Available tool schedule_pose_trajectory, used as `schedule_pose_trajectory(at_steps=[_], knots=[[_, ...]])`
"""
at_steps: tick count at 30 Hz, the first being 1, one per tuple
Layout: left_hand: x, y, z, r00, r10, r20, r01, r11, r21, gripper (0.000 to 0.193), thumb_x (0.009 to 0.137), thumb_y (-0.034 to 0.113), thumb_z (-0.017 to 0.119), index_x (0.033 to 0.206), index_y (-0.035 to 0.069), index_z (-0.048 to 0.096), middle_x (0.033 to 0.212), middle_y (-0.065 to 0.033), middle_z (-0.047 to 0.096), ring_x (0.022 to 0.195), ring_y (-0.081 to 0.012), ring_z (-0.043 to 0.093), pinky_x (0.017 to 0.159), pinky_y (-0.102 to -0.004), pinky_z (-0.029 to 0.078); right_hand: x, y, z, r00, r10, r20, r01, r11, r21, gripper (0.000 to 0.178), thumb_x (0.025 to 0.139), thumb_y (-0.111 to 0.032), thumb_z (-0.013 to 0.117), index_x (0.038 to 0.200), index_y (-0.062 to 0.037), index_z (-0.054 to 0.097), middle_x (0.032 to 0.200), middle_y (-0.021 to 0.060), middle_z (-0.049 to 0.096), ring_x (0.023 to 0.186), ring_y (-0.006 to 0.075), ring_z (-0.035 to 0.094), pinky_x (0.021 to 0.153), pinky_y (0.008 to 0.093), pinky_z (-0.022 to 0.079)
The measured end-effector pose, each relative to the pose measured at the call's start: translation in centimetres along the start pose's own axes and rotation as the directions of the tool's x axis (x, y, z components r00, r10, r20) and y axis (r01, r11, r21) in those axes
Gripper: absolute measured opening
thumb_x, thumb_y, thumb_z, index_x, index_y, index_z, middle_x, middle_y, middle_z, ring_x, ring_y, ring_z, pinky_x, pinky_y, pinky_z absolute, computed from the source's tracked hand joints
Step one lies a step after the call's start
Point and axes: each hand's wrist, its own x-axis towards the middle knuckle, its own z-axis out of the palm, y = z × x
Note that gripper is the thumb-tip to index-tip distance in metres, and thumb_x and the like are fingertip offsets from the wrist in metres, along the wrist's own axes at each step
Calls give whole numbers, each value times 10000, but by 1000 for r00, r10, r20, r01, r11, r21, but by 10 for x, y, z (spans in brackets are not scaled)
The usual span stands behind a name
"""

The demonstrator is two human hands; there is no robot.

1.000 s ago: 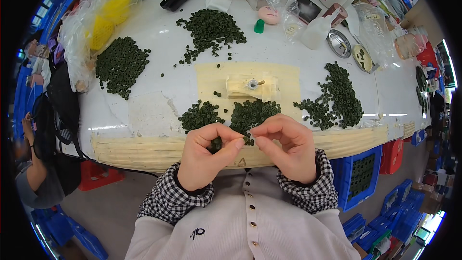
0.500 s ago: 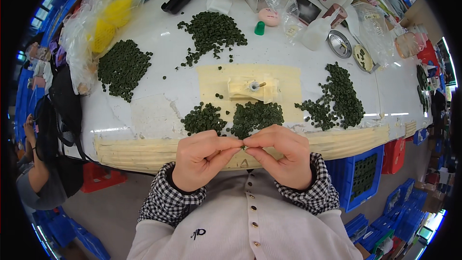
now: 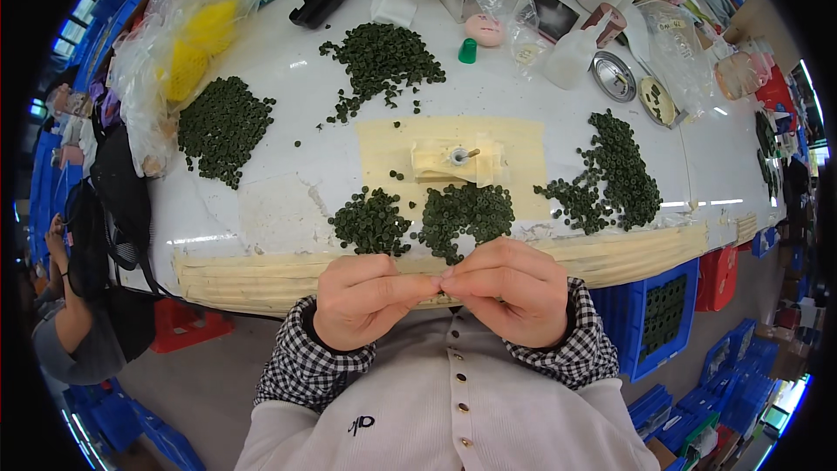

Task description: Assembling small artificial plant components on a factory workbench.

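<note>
My left hand (image 3: 362, 298) and my right hand (image 3: 516, 290) meet fingertip to fingertip just in front of the table's padded near edge. Both pinch at the same spot, where a tiny dark green part is almost wholly covered by the fingers. Right beyond them lie two piles of small dark green ring-like parts, a left pile (image 3: 370, 221) and a right pile (image 3: 466, 212). Behind these, a tape-wrapped block (image 3: 432, 160) with a metal collar and a short slanting peg sits on a patch of cream tape (image 3: 523, 144).
More green parts form a far-left pile (image 3: 225, 126), a back pile (image 3: 384, 57) and a right-hand pile (image 3: 621, 176). A green thimble-like cap (image 3: 468, 51), tins (image 3: 613, 77) and plastic bags stand at the back. A blue crate (image 3: 649, 318) is below the table's right edge.
Both hands have dropped a little toward my body, still pinched together. The green part shows less between the fingertips now. The piles look unchanged.
</note>
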Motion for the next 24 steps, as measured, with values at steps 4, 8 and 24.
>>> schedule_pose_trajectory(at_steps=[4, 8, 24], knots=[[-1, -1, 0, 1000, 12, 15, -12, 1000, 13, 277, 660, -19, 715, 921, 73, 699, 566, -20, 449, 454, -148, 450, 403, -274, 339, 0, 1, -3, 1000, -10, 24, 10, 1000, 19, 210, 706, 53, 682, 900, -24, 671, 802, 77, 648, 700, 188, 621, 606, 270, 497], [-2, -2, 1, 1000, 22, 13, -22, 1000, 3, 298, 655, -18, 715, 935, 83, 704, 557, -14, 423, 449, -146, 436, 402, -273, 331, 0, 1, -3, 1000, 10, 28, -11, 998, 58, 210, 703, 62, 677, 895, -21, 671, 810, 79, 652, 708, 188, 624, 608, 268, 497], [-1, 0, 3, 1000, -27, -4, 27, 1000, 11, 262, 694, -53, 681, 938, 43, 683, 550, -24, 421, 428, -152, 416, 396, -268, 320, -2, 2, 0, 993, 117, 18, -118, 991, 61, 204, 695, 78, 671, 869, -29, 668, 816, 89, 655, 722, 198, 630, 610, 274, 494]])
